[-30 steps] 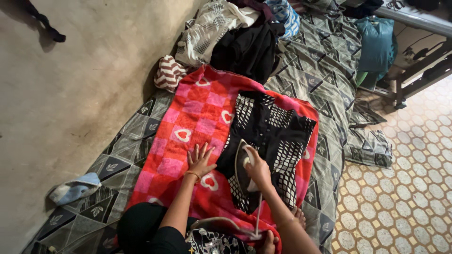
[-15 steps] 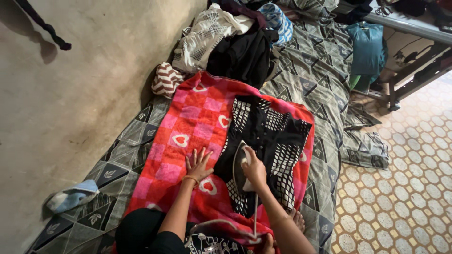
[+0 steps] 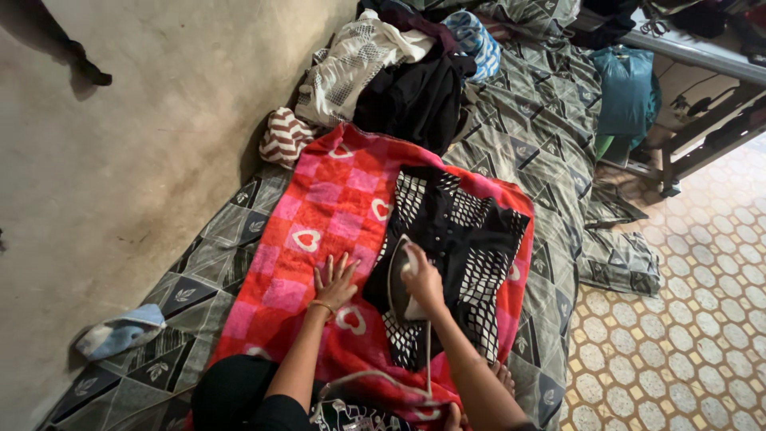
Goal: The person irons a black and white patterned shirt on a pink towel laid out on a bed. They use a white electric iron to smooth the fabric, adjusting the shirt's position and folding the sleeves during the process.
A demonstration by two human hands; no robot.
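Two bare hands work over bedding on a floor mattress, seen from above. Beneath everything near the grip lies a grey patterned sheet [image 3: 550, 136], running away from the person toward a heap of unironed clothes [image 3: 399, 68] well beyond the hands. On the sheet, directly under both hands, is a red and pink checked blanket with hearts [image 3: 319, 207]. Spread flat on that blanket is a black and white lattice-print garment [image 3: 459, 231], most of it lying just beyond the grip. The right hand [image 3: 423, 281] is clenched around the handle of a clothes iron [image 3: 397, 283], which rests on the near part of the garment; its cord [image 3: 428, 359] trails back toward the person. The left hand [image 3: 335, 279], just beside the iron, is released, fingers spread flat on the blanket. Judging by position, only the near part is under the iron, and whether the far part has been pressed cannot be told
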